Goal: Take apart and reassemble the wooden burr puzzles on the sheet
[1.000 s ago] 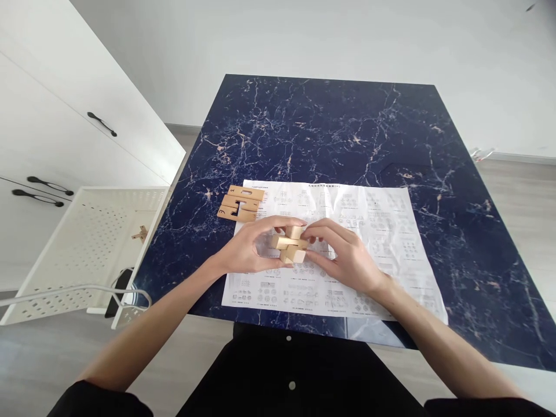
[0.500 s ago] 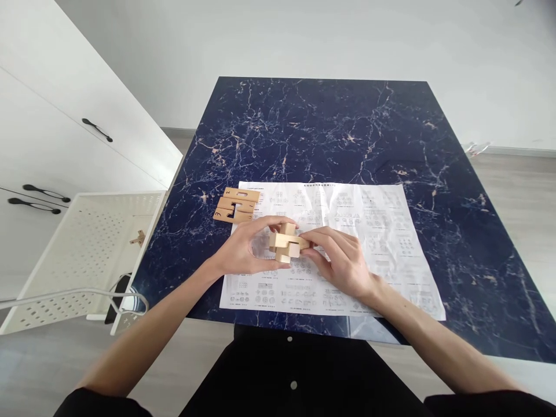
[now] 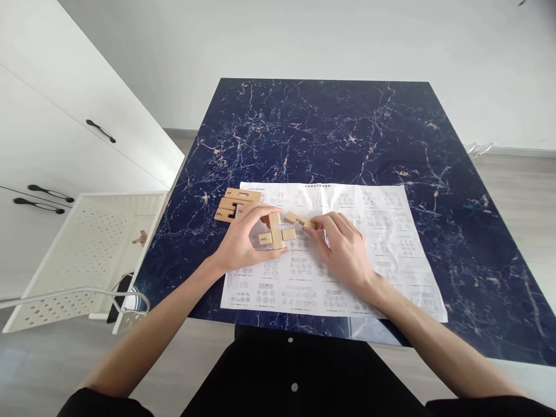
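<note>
My left hand (image 3: 242, 242) is closed around a wooden burr puzzle (image 3: 277, 231), thumb at its near end and fingers at its far end. The puzzle has crossed pieces, and one block end bears a dark mark. Between thumb and fingers of my right hand (image 3: 345, 249) is a notched wooden puzzle piece (image 3: 299, 220), apart from the puzzle and just right of it. Both hands are above a creased white instruction sheet (image 3: 391, 278) printed with small diagrams. Flat numbered wooden pieces (image 3: 237, 202) lie beyond my left hand, partly on the sheet.
The sheet lies on a dark blue marbled table (image 3: 321, 133). At the left stands a white perforated basket (image 3: 82, 255) with a small wooden object (image 3: 139, 238) in it. White cabinets (image 3: 65, 98) with black handles are beyond the basket.
The notched piece has come out of the puzzle with my right hand. My left hand has tilted the puzzle and moved it slightly left and away from me.
</note>
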The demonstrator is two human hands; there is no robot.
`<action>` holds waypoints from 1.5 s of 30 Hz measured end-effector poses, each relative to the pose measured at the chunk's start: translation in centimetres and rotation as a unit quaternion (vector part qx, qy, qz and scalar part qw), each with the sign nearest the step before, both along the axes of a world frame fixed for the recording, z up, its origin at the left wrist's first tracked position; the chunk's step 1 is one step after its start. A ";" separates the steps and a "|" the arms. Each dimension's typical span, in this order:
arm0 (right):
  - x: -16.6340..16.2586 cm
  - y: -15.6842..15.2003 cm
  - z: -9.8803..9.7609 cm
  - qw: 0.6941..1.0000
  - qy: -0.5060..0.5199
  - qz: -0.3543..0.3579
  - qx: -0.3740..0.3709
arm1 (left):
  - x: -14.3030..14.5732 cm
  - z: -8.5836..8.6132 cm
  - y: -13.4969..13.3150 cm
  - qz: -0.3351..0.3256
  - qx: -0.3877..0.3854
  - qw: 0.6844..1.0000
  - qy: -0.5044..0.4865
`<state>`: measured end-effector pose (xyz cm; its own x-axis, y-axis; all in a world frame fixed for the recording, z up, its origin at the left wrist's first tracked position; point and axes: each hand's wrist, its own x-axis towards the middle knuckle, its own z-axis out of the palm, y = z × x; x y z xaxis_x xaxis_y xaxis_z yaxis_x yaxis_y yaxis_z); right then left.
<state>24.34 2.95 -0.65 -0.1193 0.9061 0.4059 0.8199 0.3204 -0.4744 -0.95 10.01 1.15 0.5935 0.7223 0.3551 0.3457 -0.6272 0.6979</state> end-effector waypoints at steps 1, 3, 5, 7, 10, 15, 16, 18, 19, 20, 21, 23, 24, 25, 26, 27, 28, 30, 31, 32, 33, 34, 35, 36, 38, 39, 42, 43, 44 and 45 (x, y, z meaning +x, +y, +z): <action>0.0 0.0 0.1 1.000 -0.004 0.002 0.011 | 0.0 0.0 0.0 -0.004 0.002 1.000 0.000; -0.2 -0.1 0.6 0.999 0.018 0.032 0.040 | 0.1 0.0 0.0 -0.012 0.005 1.000 0.001; -0.4 -0.3 1.1 0.993 0.048 0.094 0.060 | 0.1 -0.1 0.0 -0.027 0.001 1.000 -0.001; -0.7 -0.5 1.4 0.985 0.055 0.150 0.066 | 0.1 -0.2 0.0 -0.048 -0.002 0.999 -0.007; -1.0 -0.6 1.3 0.980 0.048 0.178 0.076 | 0.1 -0.4 0.0 -0.075 -0.004 0.997 -0.002; -1.2 -0.6 0.8 0.984 0.062 0.157 0.048 | 0.2 -0.6 -0.1 -0.096 0.037 0.995 -0.008; -1.3 -0.6 0.7 0.987 0.066 0.145 0.037 | 0.3 -0.6 -0.1 -0.096 0.057 0.994 -0.017; -1.5 -0.7 0.7 0.990 0.076 0.120 0.018 | 0.5 -0.6 -0.2 -0.089 0.107 0.990 -0.034; -1.6 -0.7 0.7 0.991 0.081 0.109 0.013 | 0.6 -0.6 -0.2 -0.083 0.133 0.987 -0.040; -1.7 -0.8 0.7 0.992 0.083 0.099 0.010 | 0.6 -0.7 -0.2 -0.075 0.157 0.984 -0.043; -1.9 -0.8 0.8 0.992 0.083 0.090 0.010 | 0.6 -0.8 -0.3 -0.067 0.178 0.981 -0.041; -2.1 -1.0 0.7 0.993 0.086 0.078 0.008 | 0.4 -1.0 -0.4 -0.048 0.215 0.975 -0.028; -2.2 -1.0 0.7 0.993 0.091 0.070 0.003 | 0.2 -1.1 -0.4 -0.041 0.232 0.972 -0.018; -2.2 -1.0 0.6 0.993 0.098 0.060 -0.004 | 0.1 -1.1 -0.5 -0.037 0.247 0.968 -0.006; -2.2 -0.9 0.6 0.993 0.106 0.046 -0.011 | 0.0 -1.2 -0.6 -0.038 0.260 0.965 0.006; -2.2 -0.8 0.5 0.993 0.113 0.031 -0.016 | -0.1 -1.2 -0.7 -0.044 0.271 0.961 0.018; -2.1 -0.7 0.4 0.993 0.118 0.016 -0.017 | -0.2 -1.2 -0.8 -0.053 0.279 0.958 0.025; -1.9 -0.4 0.3 0.992 0.123 -0.007 -0.013 | -0.1 -1.1 -0.9 -0.066 0.283 0.957 0.029; -1.7 -0.2 0.2 0.992 0.124 -0.017 -0.012 | 0.0 -1.0 -0.9 -0.065 0.277 0.958 0.026; -1.5 0.0 0.2 0.992 0.123 -0.028 -0.012 | 0.1 -0.9 -0.9 -0.058 0.265 0.962 0.024; -1.2 0.2 0.1 0.992 0.120 -0.039 -0.013 | 0.2 -0.8 -0.9 -0.048 0.251 0.966 0.026; -1.0 0.3 -0.1 0.992 0.115 -0.048 -0.016 | 0.3 -0.8 -0.8 -0.037 0.238 0.970 0.032; -0.7 0.5 -0.2 0.993 0.106 -0.052 -0.020 | 0.4 -0.7 -0.8 -0.029 0.225 0.973 0.042; -0.5 0.6 -0.4 0.994 0.095 -0.052 -0.024 | 0.4 -0.7 -0.7 -0.023 0.214 0.975 0.054; -0.1 0.7 -0.8 0.996 0.066 -0.046 -0.029 | 0.5 -0.6 -0.7 -0.017 0.194 0.977 0.082; 0.0 0.7 -1.0 0.997 0.052 -0.042 -0.028 | 0.5 -0.6 -0.7 -0.016 0.182 0.978 0.097; 0.1 0.8 -1.4 0.999 0.037 -0.030 -0.022 | 0.6 -0.6 -0.8 -0.012 0.145 0.980 0.135; 0.0 0.8 -1.4 0.999 0.041 -0.023 -0.022 | 0.6 -0.6 -0.8 -0.010 0.133 0.980 0.145; -0.1 0.8 -1.4 0.998 0.047 -0.016 -0.023 | 0.6 -0.7 -0.8 -0.007 0.124 0.981 0.152; -0.1 0.8 -1.4 0.998 0.054 -0.010 -0.025 | 0.6 -0.8 -0.8 -0.004 0.116 0.981 0.157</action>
